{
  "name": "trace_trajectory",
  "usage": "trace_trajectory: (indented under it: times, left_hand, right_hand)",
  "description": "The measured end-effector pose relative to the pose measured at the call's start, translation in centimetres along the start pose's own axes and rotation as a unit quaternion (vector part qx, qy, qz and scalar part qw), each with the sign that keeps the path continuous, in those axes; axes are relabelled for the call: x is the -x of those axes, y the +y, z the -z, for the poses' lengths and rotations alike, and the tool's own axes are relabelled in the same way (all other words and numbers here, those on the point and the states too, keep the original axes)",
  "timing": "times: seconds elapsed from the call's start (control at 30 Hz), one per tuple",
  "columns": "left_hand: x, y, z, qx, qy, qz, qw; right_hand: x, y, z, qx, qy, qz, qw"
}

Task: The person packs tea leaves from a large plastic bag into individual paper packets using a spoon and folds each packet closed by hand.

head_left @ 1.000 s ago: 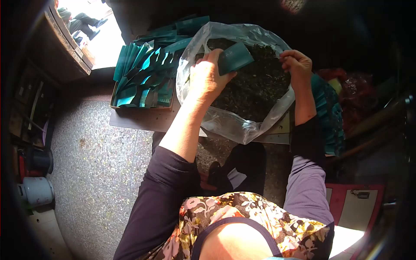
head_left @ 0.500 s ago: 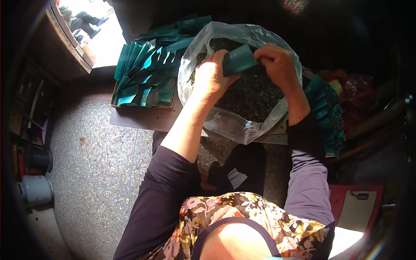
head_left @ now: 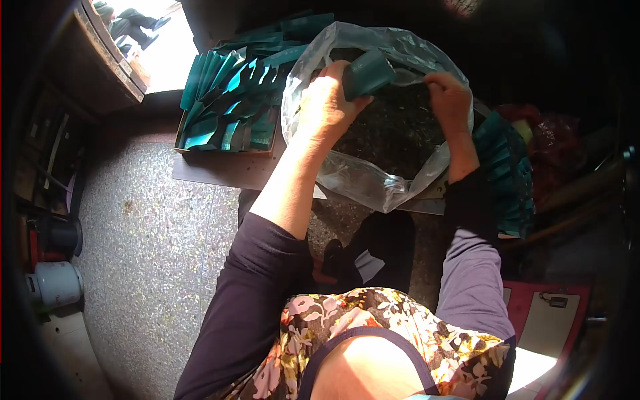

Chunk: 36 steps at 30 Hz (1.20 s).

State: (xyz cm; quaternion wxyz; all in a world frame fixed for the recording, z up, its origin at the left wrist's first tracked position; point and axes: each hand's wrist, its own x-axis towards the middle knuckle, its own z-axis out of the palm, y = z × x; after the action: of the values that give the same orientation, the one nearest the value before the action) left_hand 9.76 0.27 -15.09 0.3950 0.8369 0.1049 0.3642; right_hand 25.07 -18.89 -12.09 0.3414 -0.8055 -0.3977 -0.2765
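Observation:
My left hand (head_left: 325, 107) is closed around a small green packet (head_left: 369, 72), holding it tilted above a large clear plastic bag (head_left: 393, 193). The bag stands wide open, with dark, loose, leaf-like bits (head_left: 393, 130) inside. At the bag's right side, my right hand (head_left: 450, 101) has its fingers curled together, apart from the packet. A thin pale shape (head_left: 407, 79) shows near its fingertips; whether it is a tool or a fold of the bag I cannot make out.
Left of the bag, a box (head_left: 223, 152) holds several green packets (head_left: 230, 100) standing in rows. More green packets (head_left: 507, 170) are fanned out at the right, beside crumpled red plastic (head_left: 557, 137). A white canister (head_left: 59, 283) stands far left. Another person's legs (head_left: 137, 27) show through the doorway.
My right hand has moved right, away from the packet, to the bag's right side. The packet stays in my left hand and is turned a little. The view has shifted slightly.

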Motion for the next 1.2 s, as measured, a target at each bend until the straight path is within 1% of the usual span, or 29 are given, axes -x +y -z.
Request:
trace_trajectory:
  times: [0.07,0.1,0.17,0.2,0.27,0.3,0.33,0.37,0.4,0.47,0.5,0.57,0.6,0.67,0.73,0.8,0.9,1.0,1.1,1.2]
  left_hand:
    - [0.1,0.0,0.0,-0.01,0.001,-0.001,1.0]
    - [0.1,0.0,0.0,-0.019,0.002,-0.003,1.0]
    - [0.0,-0.1,0.0,-0.02,-0.006,0.007,1.0]
    - [-0.1,-0.2,0.0,-0.019,-0.012,0.016,1.0]
    - [-0.1,-0.3,0.0,-0.023,-0.006,0.007,1.0]
    - [-0.1,-0.3,0.0,-0.025,0.0,-0.005,1.0]
    - [-0.1,-0.4,0.0,-0.026,-0.001,-0.005,1.0]
    - [-0.1,-0.4,-0.1,-0.022,-0.008,0.001,1.0]
    - [-0.1,-0.4,-0.1,-0.017,-0.015,0.007,1.0]
    - [0.0,-0.3,-0.2,-0.022,-0.009,0.003,1.0]
    - [0.1,-0.3,-0.2,-0.028,-0.004,-0.001,1.0]
    - [0.1,-0.2,-0.1,-0.024,-0.008,0.005,1.0]
    - [0.0,-0.1,0.0,-0.022,-0.012,0.011,1.0]
    - [0.1,0.0,0.0,-0.029,-0.006,0.017,0.999]
    - [0.1,0.2,0.0,-0.034,0.001,0.022,0.999]
    - [-0.1,0.3,0.3,-0.022,-0.018,0.035,0.999]
    - [0.1,0.3,0.2,-0.032,-0.008,0.02,0.999]
    - [0.1,0.1,0.0,-0.015,-0.006,0.009,1.0]
    - [0.3,0.4,-0.1,-0.034,-0.001,-0.003,0.999]
    - [0.2,0.0,-0.4,-0.023,-0.005,-0.01,1.0]
  right_hand:
    - [1.5,2.2,-2.5,0.151,-0.093,0.077,0.981]
    - [2.3,2.5,-3.5,0.149,-0.094,0.076,0.981]
    - [3.6,2.0,-5.3,0.151,-0.142,0.054,0.977]
    - [3.9,1.8,-5.9,0.149,-0.142,0.053,0.977]
    - [4.3,1.4,-6.8,0.01,-0.116,-0.012,0.993]
    - [4.5,1.0,-6.7,0.008,-0.116,-0.014,0.993]
    - [4.4,0.5,-6.4,-0.058,-0.143,-0.129,0.98]
    - [4.3,0.3,-6.1,-0.121,-0.167,-0.24,0.949]
    - [4.3,0.6,-6.1,-0.121,-0.166,-0.24,0.949]
    - [4.5,1.2,-6.0,-0.242,-0.168,-0.322,0.9]
    - [4.5,0.9,-5.7,-0.242,-0.167,-0.323,0.9]
    - [4.3,0.5,-4.7,-0.329,-0.151,-0.326,0.873]
    - [4.1,0.5,-4.5,-0.329,-0.149,-0.326,0.874]
    - [3.8,0.8,-4.1,-0.388,-0.142,-0.336,0.846]
    - [3.2,0.5,-3.1,-0.379,-0.133,-0.331,0.854]
    - [2.4,0.2,-1.9,-0.368,-0.123,-0.325,0.862]
    - [1.2,0.6,0.1,-0.345,-0.084,-0.299,0.886]
    - [-0.3,1.0,1.8,-0.342,-0.061,-0.275,0.896]
    - [-1.5,0.3,3.1,-0.332,-0.064,-0.252,0.907]
    - [-2.3,-1.6,3.3,-0.32,-0.065,-0.229,0.917]
